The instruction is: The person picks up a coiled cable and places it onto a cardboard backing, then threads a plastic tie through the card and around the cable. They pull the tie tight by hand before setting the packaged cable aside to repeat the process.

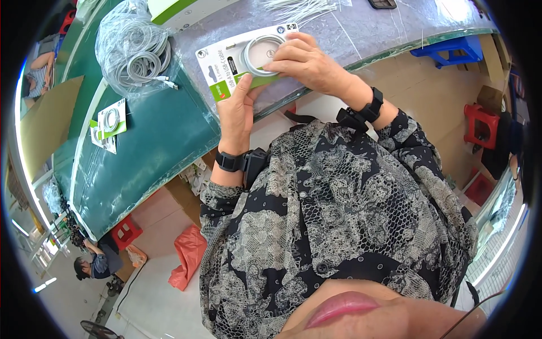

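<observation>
A white and green cardboard package card (213, 59) is held up over the table edge, tilted, with a coiled white cable (247, 56) lying against its face. My left hand (237, 110) is closed on the card's lower edge, thumb in front and the other fingers mostly behind it. My right hand (313, 65) grips the card's right side, its fingers bent over the edge of the coil. Whether the coil is tied to the card cannot be made out under those fingers.
A clear bag of coiled white cables (121, 42) lies left of the card. Carded cables (110, 121) rest on the green table (155, 141). White plastic ties (299, 8) and a green-white box (189, 16) are at the far side. A blue stool (454, 52) stands right; other people sit left.
</observation>
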`<state>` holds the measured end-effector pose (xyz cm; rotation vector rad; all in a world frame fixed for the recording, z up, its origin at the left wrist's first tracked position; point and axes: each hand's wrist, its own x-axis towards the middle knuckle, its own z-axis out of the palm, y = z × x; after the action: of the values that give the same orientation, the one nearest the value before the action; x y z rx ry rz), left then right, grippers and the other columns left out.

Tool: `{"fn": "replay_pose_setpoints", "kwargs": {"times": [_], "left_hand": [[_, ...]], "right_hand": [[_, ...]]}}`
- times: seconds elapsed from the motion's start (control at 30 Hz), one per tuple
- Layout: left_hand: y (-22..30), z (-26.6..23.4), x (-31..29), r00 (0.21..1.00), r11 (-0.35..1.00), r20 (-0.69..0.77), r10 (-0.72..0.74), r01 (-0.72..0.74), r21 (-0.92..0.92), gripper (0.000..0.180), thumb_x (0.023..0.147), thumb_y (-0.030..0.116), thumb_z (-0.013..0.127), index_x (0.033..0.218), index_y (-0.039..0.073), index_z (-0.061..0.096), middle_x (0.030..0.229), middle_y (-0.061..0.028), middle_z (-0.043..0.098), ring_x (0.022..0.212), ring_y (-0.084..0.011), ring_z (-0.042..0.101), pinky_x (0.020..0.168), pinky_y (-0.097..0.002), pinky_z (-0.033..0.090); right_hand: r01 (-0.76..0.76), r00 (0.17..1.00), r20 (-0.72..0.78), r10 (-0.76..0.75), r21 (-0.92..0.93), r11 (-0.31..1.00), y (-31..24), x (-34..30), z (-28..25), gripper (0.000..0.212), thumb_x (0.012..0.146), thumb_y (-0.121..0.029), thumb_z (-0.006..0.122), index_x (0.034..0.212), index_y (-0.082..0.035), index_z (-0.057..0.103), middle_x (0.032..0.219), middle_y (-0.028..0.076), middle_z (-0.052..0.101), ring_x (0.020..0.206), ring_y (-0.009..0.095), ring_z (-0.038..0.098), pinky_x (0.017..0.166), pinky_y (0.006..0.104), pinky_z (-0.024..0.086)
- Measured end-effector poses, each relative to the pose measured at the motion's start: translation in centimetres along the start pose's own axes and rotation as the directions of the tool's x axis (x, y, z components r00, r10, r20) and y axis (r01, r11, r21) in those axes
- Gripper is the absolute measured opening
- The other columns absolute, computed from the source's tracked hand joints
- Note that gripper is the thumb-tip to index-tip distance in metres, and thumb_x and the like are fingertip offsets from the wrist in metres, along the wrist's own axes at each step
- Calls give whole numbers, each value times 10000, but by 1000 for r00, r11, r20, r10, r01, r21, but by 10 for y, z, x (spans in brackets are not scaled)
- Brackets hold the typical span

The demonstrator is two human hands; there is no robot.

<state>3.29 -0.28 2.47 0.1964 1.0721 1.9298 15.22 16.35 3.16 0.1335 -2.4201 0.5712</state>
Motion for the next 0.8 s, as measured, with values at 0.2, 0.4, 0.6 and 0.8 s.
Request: {"fn": "replay_pose_setpoints", "kwargs": {"times": [0.2, 0.4, 0.6, 0.8], "left_hand": [[2, 1, 2, 996, 994, -5, 92, -92, 54, 382, 891, 10, 563, 1260, 19, 463, 1143, -106, 593, 987, -225, 618, 843, -402, 547], [3, -3, -2, 993, 993, -34, 109, -107, 55, 367, 894, -2, 550, 1253, 24, 477, 1159, -102, 587, 991, -218, 615, 829, -396, 554], [17, -19, -9, 974, 991, -186, 129, -132, -1, 339, 907, -3, 525, 1243, 21, 487, 1156, -99, 590, 976, -215, 622, 802, -392, 568], [19, -25, -11, 973, 992, -194, 125, -128, -3, 332, 915, 11, 517, 1246, 22, 486, 1151, -98, 591, 996, -217, 617, 823, -404, 566]], "right_hand": [[-249, 933, -241, 268, 104, 963, 31, -3, -42, 226, 736, -113, 693, 955, -108, 638, 900, 19, 576, 917, 231, 534, 962, 416, 360], [-524, 836, -176, 520, 26, 851, 86, -14, -36, 172, 749, -96, 682, 915, -111, 641, 910, 36, 613, 947, 220, 549, 843, 372, 424], [-236, 969, 21, 247, -221, 946, 92, -9, -29, 130, 737, -142, 696, 837, -108, 619, 867, 32, 569, 945, 231, 536, 800, 362, 419], [-216, 960, 116, 256, -276, 937, 91, -9, -18, 107, 782, -127, 646, 865, -97, 585, 900, 25, 538, 935, 225, 513, 846, 324, 364]]}}
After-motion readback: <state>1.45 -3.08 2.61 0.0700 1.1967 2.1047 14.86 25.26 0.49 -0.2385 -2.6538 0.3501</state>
